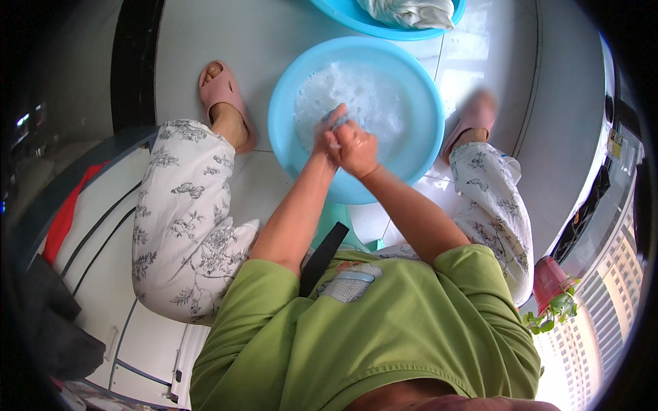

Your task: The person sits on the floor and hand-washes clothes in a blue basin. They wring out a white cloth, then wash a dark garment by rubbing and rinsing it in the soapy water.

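Observation:
A round light-blue plastic basin (277,123) stands on the floor between my feet, with sudsy water (390,113) in it. Over the near left part of the water, my left hand (327,138) and my right hand (357,149) are pressed together. A small grey-blue wet cloth (336,119) is held between them and shows near the fingers. Most of the cloth is hidden by the hands, and foam lies around and beyond it.
A second blue basin (354,23) holding white cloth (411,13) sits beyond the first. A white cabinet (144,334) is at the left. At the right are a potted plant (552,282) and a window. Pink slippers (223,92) flank the basin.

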Action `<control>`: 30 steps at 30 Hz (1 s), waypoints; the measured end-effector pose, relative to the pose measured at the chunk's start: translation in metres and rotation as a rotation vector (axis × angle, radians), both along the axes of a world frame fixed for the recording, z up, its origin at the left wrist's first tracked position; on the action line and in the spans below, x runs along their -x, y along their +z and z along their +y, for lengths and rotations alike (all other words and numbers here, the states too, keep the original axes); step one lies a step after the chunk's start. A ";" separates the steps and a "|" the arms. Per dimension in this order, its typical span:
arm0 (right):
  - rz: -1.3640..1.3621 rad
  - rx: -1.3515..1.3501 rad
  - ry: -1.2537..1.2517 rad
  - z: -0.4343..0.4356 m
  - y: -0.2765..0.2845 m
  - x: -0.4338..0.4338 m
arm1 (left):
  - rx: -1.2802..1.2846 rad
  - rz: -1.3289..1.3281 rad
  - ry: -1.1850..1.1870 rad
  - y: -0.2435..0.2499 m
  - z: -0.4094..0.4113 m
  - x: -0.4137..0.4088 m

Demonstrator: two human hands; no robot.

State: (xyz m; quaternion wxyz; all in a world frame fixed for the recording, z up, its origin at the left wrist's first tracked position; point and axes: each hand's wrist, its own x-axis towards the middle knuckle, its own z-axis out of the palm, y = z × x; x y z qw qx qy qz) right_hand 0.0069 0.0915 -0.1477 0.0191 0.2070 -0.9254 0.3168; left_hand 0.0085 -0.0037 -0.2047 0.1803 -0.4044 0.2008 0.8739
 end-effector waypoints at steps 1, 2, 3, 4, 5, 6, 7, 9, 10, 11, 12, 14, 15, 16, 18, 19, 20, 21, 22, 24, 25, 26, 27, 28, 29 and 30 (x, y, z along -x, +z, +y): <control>-0.025 -0.002 -0.025 0.004 -0.003 0.012 | 0.035 -0.034 0.050 -0.001 0.005 0.002; -0.050 -0.004 -0.049 0.008 -0.005 0.023 | 0.071 -0.067 0.102 -0.002 0.012 0.005; -0.079 0.000 -0.067 0.012 -0.010 0.032 | 0.112 -0.104 0.158 -0.001 0.017 0.006; -0.120 -0.068 -0.135 0.016 -0.019 0.041 | 0.289 -0.201 0.018 0.025 0.020 0.019; -0.159 -0.136 -0.196 0.020 -0.028 0.050 | 0.340 -0.216 0.013 0.047 0.021 0.029; -0.203 -0.206 -0.256 0.026 -0.037 0.055 | 0.391 -0.232 0.009 0.066 0.022 0.035; -0.311 -0.251 -0.346 0.030 -0.043 0.062 | 0.445 -0.243 0.013 0.074 0.020 0.039; -0.474 -0.223 -0.505 0.045 -0.047 0.068 | 0.785 -0.120 -0.221 0.059 0.012 0.039; -0.398 -0.290 -0.439 0.045 -0.044 0.067 | 1.078 -0.019 -0.421 0.049 0.006 0.035; -0.321 -0.355 -0.374 0.045 -0.040 0.063 | 1.363 0.090 -0.629 0.040 0.001 0.030; -0.240 -0.423 -0.311 0.046 -0.037 0.060 | 1.700 0.146 -0.850 0.023 0.002 0.018; -0.312 -0.584 -0.146 0.048 -0.040 0.053 | 1.703 0.270 -1.192 0.020 0.003 0.008; -0.344 -0.659 -0.057 0.047 -0.043 0.049 | 1.697 0.329 -1.362 0.020 0.002 0.002; -0.230 -0.716 -0.026 0.045 -0.048 0.045 | 1.642 0.339 -1.439 0.016 -0.002 -0.003; -0.432 -0.587 -0.107 0.040 -0.051 0.050 | 1.556 0.253 -1.368 0.002 -0.001 0.000; -0.528 -0.520 -0.148 0.034 -0.048 0.053 | 1.515 0.213 -1.330 -0.003 0.000 0.003; -0.511 -0.398 -0.232 0.029 -0.056 0.046 | 1.544 0.253 -1.224 -0.006 -0.001 0.002; -0.481 -0.323 -0.254 0.023 -0.054 0.044 | 1.264 0.192 -0.979 0.000 -0.001 0.007; -0.456 -0.251 -0.275 0.017 -0.047 0.035 | 0.976 0.131 -0.742 0.014 -0.001 0.012; -0.392 -0.093 -0.273 0.001 -0.020 0.017 | 0.396 0.014 -0.263 0.039 -0.001 0.017; -0.357 -0.010 -0.244 -0.008 0.001 0.007 | 0.342 -0.008 -0.216 0.024 -0.007 0.013; -0.259 0.063 -0.179 -0.010 0.010 -0.003 | 0.246 -0.004 -0.230 0.025 -0.013 0.013; -0.225 0.101 -0.151 -0.013 0.020 -0.011 | 0.154 0.002 -0.241 0.028 -0.018 0.014; -0.245 0.140 -0.108 -0.014 0.031 -0.015 | 0.060 -0.028 -0.148 0.045 -0.016 0.021; -0.265 0.179 -0.065 -0.014 0.040 -0.019 | 0.014 0.019 -0.154 0.048 -0.015 0.017; -0.227 0.183 -0.015 -0.017 0.045 -0.022 | -0.032 0.065 -0.161 0.051 -0.015 0.013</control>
